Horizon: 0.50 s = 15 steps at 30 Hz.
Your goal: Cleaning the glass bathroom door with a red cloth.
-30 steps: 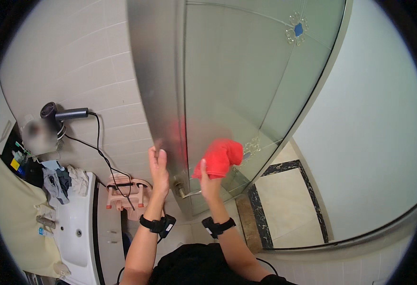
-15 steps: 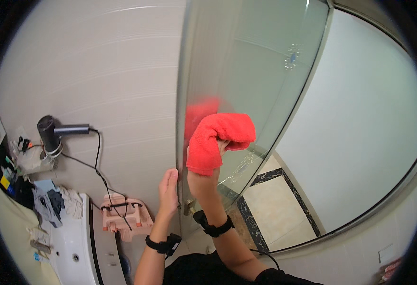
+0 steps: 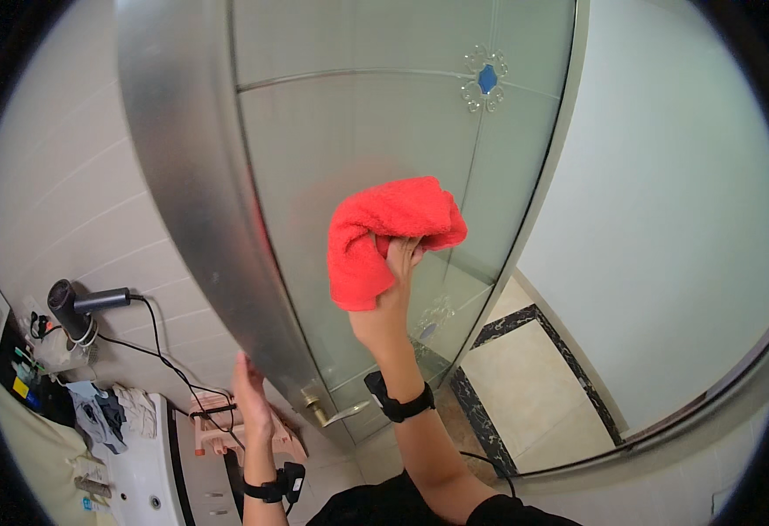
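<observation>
My right hand (image 3: pixel 404 259) holds a folded red towel (image 3: pixel 398 219) up against the frosted glass panel of a metal-framed door (image 3: pixel 187 167). The towel drapes over the fingers and hides most of them. Lower left, my left hand (image 3: pixel 251 399) is at the outer edge of the door's wide metal frame, fingers stretched upward along it and holding no loose thing. A brass-coloured door handle (image 3: pixel 341 414) sits low on the frame between my two arms. Each wrist wears a black strap.
At left, a hair dryer (image 3: pixel 71 307) hangs in a wall holder, its cord dangling. Below are a white washbasin (image 3: pixel 130 486) with clothes (image 3: pixel 95 412) on its edge and a folded pink plastic item (image 3: pixel 284 438). Dark-bordered floor tiles (image 3: pixel 534 394) lie beyond the door, right.
The door has swung, so its metal frame and glass face me more. My left hand moved left and down with its edge. The towel shifted slightly left and up in the view.
</observation>
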Motion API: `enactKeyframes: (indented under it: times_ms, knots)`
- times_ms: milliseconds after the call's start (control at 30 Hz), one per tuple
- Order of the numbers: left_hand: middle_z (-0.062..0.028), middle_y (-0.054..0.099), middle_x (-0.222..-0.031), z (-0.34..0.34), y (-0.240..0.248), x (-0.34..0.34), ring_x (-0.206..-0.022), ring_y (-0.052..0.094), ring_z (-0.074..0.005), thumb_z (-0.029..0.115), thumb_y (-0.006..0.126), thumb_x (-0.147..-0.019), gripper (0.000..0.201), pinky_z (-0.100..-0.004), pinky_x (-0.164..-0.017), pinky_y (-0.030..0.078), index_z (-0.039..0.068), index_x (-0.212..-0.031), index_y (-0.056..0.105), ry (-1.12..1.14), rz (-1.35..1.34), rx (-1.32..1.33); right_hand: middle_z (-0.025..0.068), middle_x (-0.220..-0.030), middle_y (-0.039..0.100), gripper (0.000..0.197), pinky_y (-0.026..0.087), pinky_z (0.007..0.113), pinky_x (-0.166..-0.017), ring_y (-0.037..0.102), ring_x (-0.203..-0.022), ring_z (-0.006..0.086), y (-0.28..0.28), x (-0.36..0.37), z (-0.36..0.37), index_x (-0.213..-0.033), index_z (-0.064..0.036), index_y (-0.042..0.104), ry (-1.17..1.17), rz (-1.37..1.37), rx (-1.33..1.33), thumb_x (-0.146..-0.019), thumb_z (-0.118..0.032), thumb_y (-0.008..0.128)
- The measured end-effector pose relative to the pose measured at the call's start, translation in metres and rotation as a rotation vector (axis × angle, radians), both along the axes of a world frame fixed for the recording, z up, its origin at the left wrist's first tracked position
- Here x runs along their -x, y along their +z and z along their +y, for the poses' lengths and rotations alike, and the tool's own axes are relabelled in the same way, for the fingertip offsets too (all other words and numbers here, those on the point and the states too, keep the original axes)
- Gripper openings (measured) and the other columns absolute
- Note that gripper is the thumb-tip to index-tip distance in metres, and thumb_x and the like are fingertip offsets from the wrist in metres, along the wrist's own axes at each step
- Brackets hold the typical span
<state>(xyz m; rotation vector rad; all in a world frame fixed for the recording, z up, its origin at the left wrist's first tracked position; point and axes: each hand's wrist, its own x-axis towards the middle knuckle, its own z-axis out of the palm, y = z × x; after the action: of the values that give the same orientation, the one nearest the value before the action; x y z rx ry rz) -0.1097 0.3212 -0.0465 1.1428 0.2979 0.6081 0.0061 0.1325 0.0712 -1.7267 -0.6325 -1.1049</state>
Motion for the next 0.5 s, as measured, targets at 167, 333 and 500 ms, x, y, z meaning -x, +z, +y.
enactKeyframes:
  times_ms: [167, 333, 500]
  knots:
    - [-0.0044, 0.051, -0.121, -0.012, -0.003, -0.027, -0.113, 0.046, -0.0161, 0.04, 0.036, -0.097, 0.045, -0.0316, -0.098, 0.032, 0.004, -0.121, 0.048, 0.202, -0.061, -0.058, 0.0229, -0.146, 0.014, 0.056, 0.005, 0.057, -0.107, 0.005, -0.135, 0.0455, -0.026, -0.087, -0.059, -0.136, -0.0052, 0.034, -0.239, 0.105, -0.116, -0.086, -0.023, 0.054]
    - [-0.0026, 0.054, -0.112, -0.018, -0.021, -0.049, -0.104, 0.048, -0.0153, 0.043, 0.033, -0.097, 0.045, -0.0308, -0.093, 0.034, 0.006, -0.116, 0.05, 0.49, 0.018, 0.002, 0.0263, -0.134, 0.037, 0.058, 0.03, 0.041, -0.103, 0.034, -0.128, 0.0342, -0.054, -0.159, -0.153, -0.132, -0.0002, 0.034, -0.57, 0.135, -0.044, -0.09, -0.034, 0.054]
    - [-0.0003, 0.049, -0.068, -0.007, -0.03, -0.075, -0.059, 0.043, -0.0141, 0.047, 0.035, -0.094, 0.042, -0.0315, -0.054, 0.034, 0.011, -0.081, 0.051, 0.78, 0.027, 0.105, 0.0176, -0.119, 0.049, 0.052, 0.034, 0.036, -0.092, 0.046, -0.111, 0.027, -0.084, -0.21, -0.228, -0.124, 0.0012, 0.042, 0.045, 0.795, -0.672, -0.09, -0.038, 0.054]
